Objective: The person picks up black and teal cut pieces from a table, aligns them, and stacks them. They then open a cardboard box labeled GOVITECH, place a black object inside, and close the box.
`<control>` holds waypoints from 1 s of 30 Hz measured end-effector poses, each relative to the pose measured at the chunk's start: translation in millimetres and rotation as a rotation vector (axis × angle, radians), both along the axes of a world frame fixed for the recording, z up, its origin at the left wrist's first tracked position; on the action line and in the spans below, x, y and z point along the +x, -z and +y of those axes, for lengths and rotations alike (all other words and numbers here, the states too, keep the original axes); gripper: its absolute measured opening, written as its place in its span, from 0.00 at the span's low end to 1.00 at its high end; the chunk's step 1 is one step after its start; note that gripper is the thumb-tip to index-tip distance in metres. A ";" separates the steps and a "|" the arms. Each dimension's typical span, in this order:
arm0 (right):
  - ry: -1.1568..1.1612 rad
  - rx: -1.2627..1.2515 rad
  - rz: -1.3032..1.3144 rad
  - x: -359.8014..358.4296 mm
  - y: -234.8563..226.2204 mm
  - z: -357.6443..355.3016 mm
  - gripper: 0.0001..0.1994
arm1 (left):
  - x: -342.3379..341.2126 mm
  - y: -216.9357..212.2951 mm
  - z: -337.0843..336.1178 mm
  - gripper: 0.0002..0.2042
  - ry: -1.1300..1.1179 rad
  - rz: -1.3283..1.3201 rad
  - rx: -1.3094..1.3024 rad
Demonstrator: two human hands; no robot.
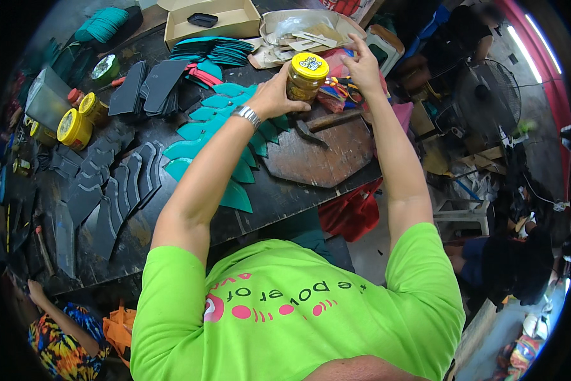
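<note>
I am holding the jar (pixel 304 79) upright over the far table (pixel 279 197), my left hand (pixel 274 95) wrapping its side and my right hand (pixel 363 63) hovering open just right of its yellow lid (pixel 309 65).

Lime-green short-sleeved shirt (pixel 285 305), pink print; silver metal wristwatch (pixel 247 115) on left wrist.

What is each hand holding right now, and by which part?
The left hand grips the glass jar around its side, below the yellow lid. The right hand is raised beside the jar, fingers curled; whether it holds anything cannot be told.
</note>
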State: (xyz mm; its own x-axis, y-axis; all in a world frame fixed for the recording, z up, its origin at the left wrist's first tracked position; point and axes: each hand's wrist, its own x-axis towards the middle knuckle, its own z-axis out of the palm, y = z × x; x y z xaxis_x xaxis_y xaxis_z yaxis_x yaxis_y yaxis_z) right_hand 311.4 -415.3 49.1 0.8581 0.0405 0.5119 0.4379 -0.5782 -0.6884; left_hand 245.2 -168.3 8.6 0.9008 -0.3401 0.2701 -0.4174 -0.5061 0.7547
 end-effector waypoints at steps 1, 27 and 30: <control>-0.001 -0.104 0.017 12.0 1.7 0.4 0.34 | -9.1 -4.6 4.2 0.50 -0.033 -0.050 0.021; -0.134 -0.579 0.035 162.5 31.3 -31.6 0.15 | -314.4 21.7 185.0 0.06 -0.837 -0.125 0.015; -0.112 -0.574 0.032 167.8 31.9 -36.0 0.15 | -316.1 21.9 186.8 0.06 -0.825 -0.119 0.025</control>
